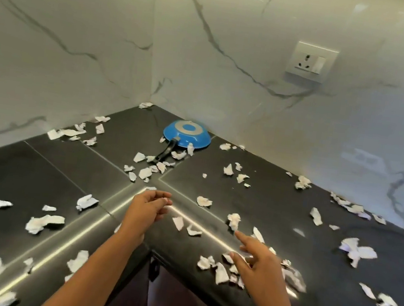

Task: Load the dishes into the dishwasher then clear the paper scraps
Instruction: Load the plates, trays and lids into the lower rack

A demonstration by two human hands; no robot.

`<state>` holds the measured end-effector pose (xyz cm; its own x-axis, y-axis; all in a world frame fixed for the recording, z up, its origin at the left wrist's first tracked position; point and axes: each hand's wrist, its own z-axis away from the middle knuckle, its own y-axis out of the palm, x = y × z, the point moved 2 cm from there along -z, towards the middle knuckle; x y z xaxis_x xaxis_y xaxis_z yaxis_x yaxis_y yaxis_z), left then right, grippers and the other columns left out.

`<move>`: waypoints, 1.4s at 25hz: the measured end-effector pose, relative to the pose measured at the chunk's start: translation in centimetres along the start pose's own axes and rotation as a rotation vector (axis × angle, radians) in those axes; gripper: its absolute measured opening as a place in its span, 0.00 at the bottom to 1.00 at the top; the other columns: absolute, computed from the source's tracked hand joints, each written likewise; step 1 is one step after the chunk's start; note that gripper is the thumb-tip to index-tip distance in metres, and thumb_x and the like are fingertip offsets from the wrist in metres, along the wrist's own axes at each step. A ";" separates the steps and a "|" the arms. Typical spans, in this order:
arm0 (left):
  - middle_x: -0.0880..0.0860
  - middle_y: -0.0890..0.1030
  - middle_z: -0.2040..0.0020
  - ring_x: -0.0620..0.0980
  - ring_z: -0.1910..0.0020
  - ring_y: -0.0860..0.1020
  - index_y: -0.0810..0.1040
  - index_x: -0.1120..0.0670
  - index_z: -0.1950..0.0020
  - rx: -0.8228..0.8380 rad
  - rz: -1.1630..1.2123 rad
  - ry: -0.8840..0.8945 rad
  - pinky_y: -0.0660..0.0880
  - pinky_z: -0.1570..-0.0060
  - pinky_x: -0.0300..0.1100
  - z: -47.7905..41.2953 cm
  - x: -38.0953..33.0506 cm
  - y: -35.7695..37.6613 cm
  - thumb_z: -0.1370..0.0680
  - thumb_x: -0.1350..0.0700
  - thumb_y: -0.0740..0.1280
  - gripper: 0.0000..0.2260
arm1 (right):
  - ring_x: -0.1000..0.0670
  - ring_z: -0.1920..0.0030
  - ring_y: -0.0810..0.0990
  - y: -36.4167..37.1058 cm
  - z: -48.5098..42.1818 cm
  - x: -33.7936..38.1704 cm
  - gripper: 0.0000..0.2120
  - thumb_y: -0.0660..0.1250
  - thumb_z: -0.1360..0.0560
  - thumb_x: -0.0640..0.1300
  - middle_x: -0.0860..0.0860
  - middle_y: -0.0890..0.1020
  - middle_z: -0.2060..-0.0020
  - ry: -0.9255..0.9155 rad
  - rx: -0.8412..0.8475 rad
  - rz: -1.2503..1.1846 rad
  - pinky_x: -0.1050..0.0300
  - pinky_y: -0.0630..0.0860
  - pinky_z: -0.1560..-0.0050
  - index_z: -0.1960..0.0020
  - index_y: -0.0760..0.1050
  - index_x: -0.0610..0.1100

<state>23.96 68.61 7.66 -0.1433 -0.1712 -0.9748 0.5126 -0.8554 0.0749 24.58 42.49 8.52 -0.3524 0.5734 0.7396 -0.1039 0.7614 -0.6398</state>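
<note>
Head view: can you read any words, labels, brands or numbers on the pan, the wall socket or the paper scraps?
No text can be read in this view.
Pan: upside down, with a grey ring on its blue base; no words or brand show.
Wall socket: plain white, no lettering to make out.
Paper scraps: any print on them is too small and blurred to read.

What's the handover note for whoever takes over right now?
Left hand: loosely curled over the counter; can't tell if it pinches anything.
Right hand: open, index finger out toward scraps.
Pan: upside down in the far corner, not loaded.
Scraps lie all over the counter.
Dishwasher not in view.
Left to do: load the pan, clear the scraps.
</note>
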 end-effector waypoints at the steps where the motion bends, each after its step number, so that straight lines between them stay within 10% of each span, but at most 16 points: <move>1: 0.53 0.81 0.59 0.48 0.63 0.76 0.78 0.56 0.55 -0.008 0.009 -0.006 0.73 0.62 0.39 -0.9 0.0 -0.6 0.23 0.66 0.63 0.07 | 0.61 0.48 0.78 0.8 -0.5 0.2 0.20 0.72 0.29 0.40 0.63 0.78 0.49 -0.003 0.016 0.003 0.61 0.76 0.47 0.39 0.76 0.53; 9: 0.56 0.78 0.64 0.49 0.68 0.74 0.78 0.59 0.56 -0.131 0.036 0.020 0.74 0.68 0.38 -7.4 3.2 -2.9 0.24 0.67 0.64 0.05 | 0.60 0.45 0.76 5.1 -4.3 0.1 0.20 0.69 0.27 0.42 0.59 0.76 0.44 0.038 0.166 0.066 0.71 0.71 0.45 0.37 0.73 0.54; 18: 0.52 0.79 0.48 0.47 0.52 0.77 0.76 0.55 0.40 -0.228 -0.455 0.242 0.75 0.50 0.43 -15.2 2.7 -4.9 0.25 0.58 0.67 0.14 | 0.55 0.31 0.65 12.2 -11.1 1.6 0.28 0.64 0.24 0.51 0.54 0.67 0.30 0.069 0.430 0.210 0.65 0.61 0.35 0.26 0.59 0.49; 35: 0.46 0.65 0.29 0.45 0.30 0.62 0.50 0.50 0.23 -0.177 -1.096 0.348 0.73 0.41 0.42 -19.7 3.0 -3.0 0.27 0.38 0.59 0.36 | 0.50 0.40 0.71 23.8 -26.2 2.9 0.19 0.58 0.26 0.43 0.51 0.76 0.42 -0.097 0.150 0.264 0.54 0.64 0.37 0.36 0.72 0.46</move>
<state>38.64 80.27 0.34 -0.3570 0.7851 -0.5062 0.3733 -0.3768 -0.8477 45.42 70.24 0.91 -0.4717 0.7084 0.5250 -0.1305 0.5328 -0.8361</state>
